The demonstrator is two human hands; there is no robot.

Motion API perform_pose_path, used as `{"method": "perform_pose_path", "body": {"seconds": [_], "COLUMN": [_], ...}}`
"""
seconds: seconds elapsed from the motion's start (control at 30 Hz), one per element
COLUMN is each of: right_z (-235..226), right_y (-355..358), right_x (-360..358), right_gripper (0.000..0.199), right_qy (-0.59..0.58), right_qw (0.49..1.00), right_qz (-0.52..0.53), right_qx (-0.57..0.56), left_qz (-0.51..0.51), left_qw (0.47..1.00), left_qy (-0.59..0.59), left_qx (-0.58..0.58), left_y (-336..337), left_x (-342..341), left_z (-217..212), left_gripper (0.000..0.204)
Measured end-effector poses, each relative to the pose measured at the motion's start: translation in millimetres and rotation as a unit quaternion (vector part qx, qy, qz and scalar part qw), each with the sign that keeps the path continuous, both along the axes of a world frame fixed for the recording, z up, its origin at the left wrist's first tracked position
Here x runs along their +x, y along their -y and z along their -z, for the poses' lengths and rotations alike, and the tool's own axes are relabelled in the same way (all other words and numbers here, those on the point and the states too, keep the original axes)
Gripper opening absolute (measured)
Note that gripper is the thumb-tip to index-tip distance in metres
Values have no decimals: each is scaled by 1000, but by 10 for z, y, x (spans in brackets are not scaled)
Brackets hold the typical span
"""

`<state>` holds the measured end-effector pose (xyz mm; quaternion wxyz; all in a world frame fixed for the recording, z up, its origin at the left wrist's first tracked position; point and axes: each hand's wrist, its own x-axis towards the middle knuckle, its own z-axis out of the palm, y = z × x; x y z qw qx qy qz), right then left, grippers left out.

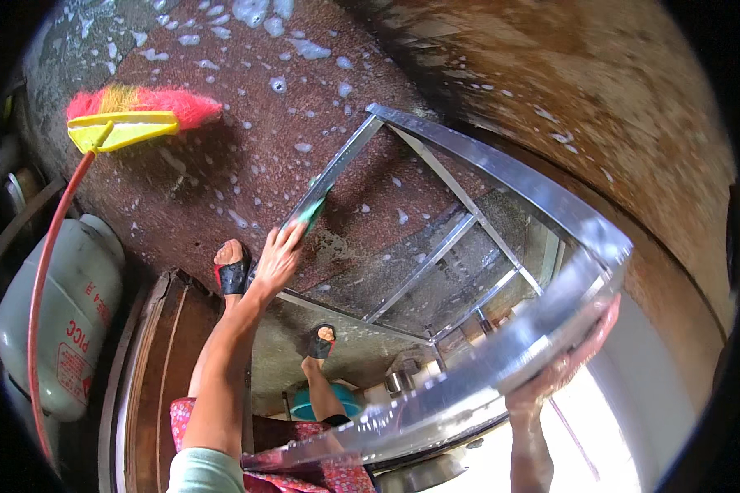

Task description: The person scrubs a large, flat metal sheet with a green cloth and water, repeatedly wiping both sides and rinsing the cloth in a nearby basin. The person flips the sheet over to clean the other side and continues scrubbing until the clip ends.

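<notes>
A wet metal stand frame (493, 160) made of square bars is tilted up in front of me, with soapy drops on its near rail. My left hand (278, 261) is closed on a green scrubbing pad (311, 210), pressing it against one of the frame's left bars. At the right, my right hand (563, 370) grips the near corner rail from the outside and below; its fingers are partly hidden by the metal.
Suds dot the reddish-brown floor (263, 156). A broom (131, 123) with pink and yellow bristles stands at the far left, beside a grey gas cylinder (62, 312). A soapy wooden panel (567, 90) rises on the right. A teal basin (337, 401) and metal pots (399, 382) sit near my feet.
</notes>
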<state>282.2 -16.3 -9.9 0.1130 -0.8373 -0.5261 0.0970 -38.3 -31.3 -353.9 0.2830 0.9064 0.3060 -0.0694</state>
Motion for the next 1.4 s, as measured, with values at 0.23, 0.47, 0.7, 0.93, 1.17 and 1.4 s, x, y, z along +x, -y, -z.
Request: {"method": "perform_pose_path", "body": {"seconds": [0.23,0.47,0.7,0.93,1.17,1.4], "right_z": [78,63,-156,-791,-1257,-1854], "right_y": [20,-38,2220,3587,4179,5116], "right_x": [-13,-77,-1007,-796,-741,-866], "right_gripper": [73,72,65,56,41,49], "right_qy": [52,78,-14,-584,-504,-396], "right_qw": [998,992,981,543,431,605], "right_qz": [12,86,193,541,557,510], "right_qx": [-17,55,-5,267,499,467], "left_qz": [-22,-358,-321,-219,-39,-299], "left_qw": [990,905,878,826,878,532], "left_qy": [-71,173,323,205,198,259], "left_qx": [-116,-149,-148,-477,-433,-749], "left_y": [-43,-1560,-1402,1118,2419,2902], "left_x": [-809,-589,219,1541,2155,2320], "left_z": [-582,-1528,-3888,-4492,-4833,-4635], "left_gripper": [21,23,27,28,22,34]}}
